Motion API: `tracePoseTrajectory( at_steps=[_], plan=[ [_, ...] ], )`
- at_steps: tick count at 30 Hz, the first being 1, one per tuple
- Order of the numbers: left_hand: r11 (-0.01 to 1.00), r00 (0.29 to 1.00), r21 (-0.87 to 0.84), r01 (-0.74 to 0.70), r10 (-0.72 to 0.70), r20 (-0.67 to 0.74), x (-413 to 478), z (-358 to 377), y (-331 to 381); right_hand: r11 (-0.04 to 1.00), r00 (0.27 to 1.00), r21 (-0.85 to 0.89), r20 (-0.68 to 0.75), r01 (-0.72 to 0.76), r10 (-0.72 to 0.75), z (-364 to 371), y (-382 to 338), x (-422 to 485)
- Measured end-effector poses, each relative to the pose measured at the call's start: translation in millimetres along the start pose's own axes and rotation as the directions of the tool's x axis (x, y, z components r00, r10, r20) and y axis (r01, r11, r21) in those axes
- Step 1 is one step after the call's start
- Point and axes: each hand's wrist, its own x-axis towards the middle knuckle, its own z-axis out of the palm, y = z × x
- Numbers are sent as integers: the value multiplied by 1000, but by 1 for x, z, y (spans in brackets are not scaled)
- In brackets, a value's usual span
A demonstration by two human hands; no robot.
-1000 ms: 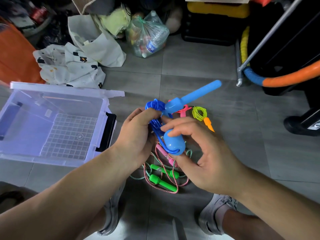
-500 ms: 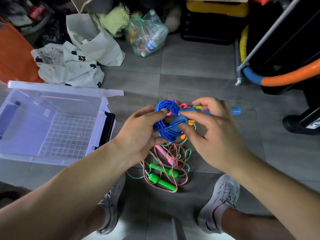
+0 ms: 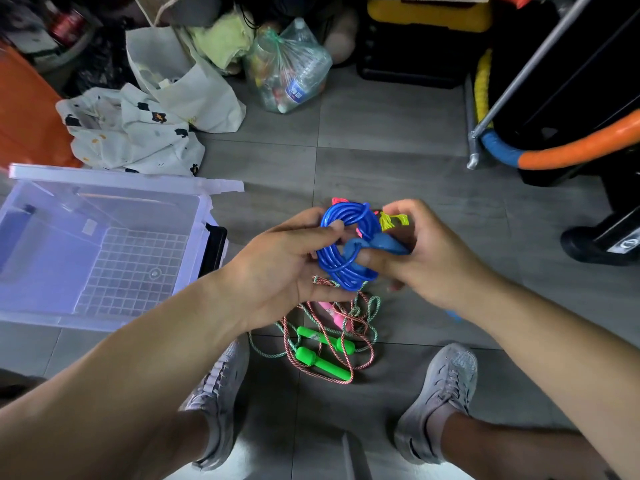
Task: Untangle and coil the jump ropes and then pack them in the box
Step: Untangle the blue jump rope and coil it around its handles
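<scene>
Head view, frame centre: the left hand (image 3: 287,268) is gripping the coiled blue jump rope (image 3: 337,251) while the right hand (image 3: 427,259) is clasping its handles (image 3: 388,244), seemingly securing the coil. The next move is calling for carrying it to the box (image 3: 131,268) at left.

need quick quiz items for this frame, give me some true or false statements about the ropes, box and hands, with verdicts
1. The left hand and the right hand both hold the coiled blue rope. True.
2. A rope already lies in the clear box. False: no rope shows inside it.
3. The green handles lie on the floor among loose braided rope. True.
4. The clear box sits to the person's right. False: it is on their left.
</scene>
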Motion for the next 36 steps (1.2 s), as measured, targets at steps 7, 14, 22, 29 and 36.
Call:
tracePoseTrajectory(
  at_steps=[7, 14, 22, 29, 36],
  plan=[
    [991, 989, -66, 113, -106, 107, 0, -8, 0, 961, 932, 168, 328, -222, 158, -1, 4, -6],
    [975, 970, -62, 213, -203, 132, 6, -20, 6, 990, 909, 3, 397, -144, 131, -7, 1, -6],
    [998, 992, -61, -9, 2, -124, 13, -22, 6, 973, 882, -121, 412, -196, 229, -12, 7, -7],
    [986, 981, -139, -96, 70, -179, 12, -20, 17, 959, 819, -87, 502, -269, 276, -12, 6, -13],
    [962, 974, -222, -157, 113, -196, 14, -25, 17, 893, 728, 99, 621, -440, 290, -5, 4, -20]
  ],
)
